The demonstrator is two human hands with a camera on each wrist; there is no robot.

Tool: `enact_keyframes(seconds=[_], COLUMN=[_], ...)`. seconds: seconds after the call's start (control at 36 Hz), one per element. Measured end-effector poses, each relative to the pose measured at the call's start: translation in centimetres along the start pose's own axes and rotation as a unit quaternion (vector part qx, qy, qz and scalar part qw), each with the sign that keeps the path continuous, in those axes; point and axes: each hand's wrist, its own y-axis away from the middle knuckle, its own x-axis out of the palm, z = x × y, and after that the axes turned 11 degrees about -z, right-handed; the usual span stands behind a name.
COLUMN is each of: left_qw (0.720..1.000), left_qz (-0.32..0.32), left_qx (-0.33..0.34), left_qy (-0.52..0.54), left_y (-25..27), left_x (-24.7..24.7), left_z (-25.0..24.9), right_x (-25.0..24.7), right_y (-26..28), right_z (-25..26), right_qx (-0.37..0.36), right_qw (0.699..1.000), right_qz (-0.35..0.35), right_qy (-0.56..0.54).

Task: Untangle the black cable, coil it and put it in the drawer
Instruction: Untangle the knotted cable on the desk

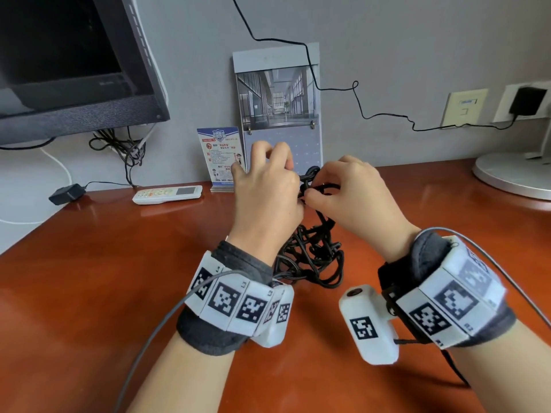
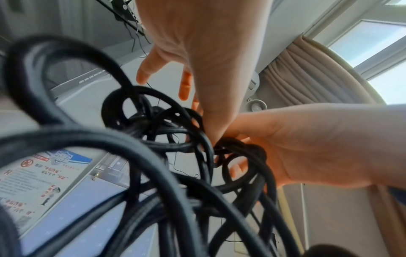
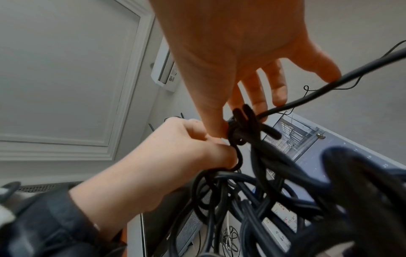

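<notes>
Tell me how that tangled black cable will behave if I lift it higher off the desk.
The black cable probably stays floppy: its loops sag below both hands. Likely it lifts as one clump, since strands cross tightly. It seems unlikely to slip, pinched near the knot.

— Where are you sitting?
— You're at an office desk (image 1: pixel 89 263): a monitor (image 1: pixel 74 61) hangs above its left end, a wall calendar (image 1: pixel 277 96) behind it, a remote (image 1: pixel 167 194) on it.

Black cable (image 1: pixel 313 257), reddish-brown glossy tabletop (image 1: pixel 104 278), white remote (image 1: pixel 167 194), grey wall (image 1: pixel 417 40), white wristbands (image 1: pixel 238 302) with black square-patterned markers, blue-and-white card (image 1: pixel 219 153), black screen (image 1: pixel 59 55)
</notes>
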Motion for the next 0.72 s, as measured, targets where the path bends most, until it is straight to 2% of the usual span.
enact_keyframes(seconds=[0.06,0.14,0.19,0.25,0.39,0.5,0.58,0.72], left_qw=[0.999,0.988,0.976,0.969,0.963,0.964,0.978,0.997], left_qz=[0.011,0.05,0.044,0.038,0.023,0.069,0.087,0.049], left_qx=[-0.026,-0.109,-0.152,-0.167,-0.138,-0.096,-0.089,-0.021], left_qy=[0.027,0.096,0.151,0.177,0.23,0.238,0.165,0.055], left_y=[-0.1,-0.2,-0.3,-0.3,-0.5,-0.5,-0.4,-0.7], left_x=[-0.2,0.0,0.1,0.2,-0.1,-0.6,-1.1,-2.6], left_z=[-0.4,-0.3,-0.2,-0.3,-0.3,-0.4,-0.6,-0.8], right_x=[0.0,0.2,0.3,0.4,-0.2,-0.5,-0.3,-0.5], right_y=[0.0,0.0,-0.1,-0.1,-0.7,-0.4,-0.1,-0.1], right_z=[0.0,-0.1,-0.3,-0.4,-1.0,-1.1,-0.8,-0.3], right_qx=[0.004,0.005,0.003,0.002,0.009,-0.023,-0.051,-0.086], right_qw=[1.0,1.0,1.0,1.0,0.999,0.999,0.999,0.996], right_qz=[-0.007,-0.006,-0.008,-0.014,-0.03,-0.023,-0.002,-0.025], right_qy=[-0.006,-0.001,0.0,-0.004,-0.008,0.008,0.005,-0.017])
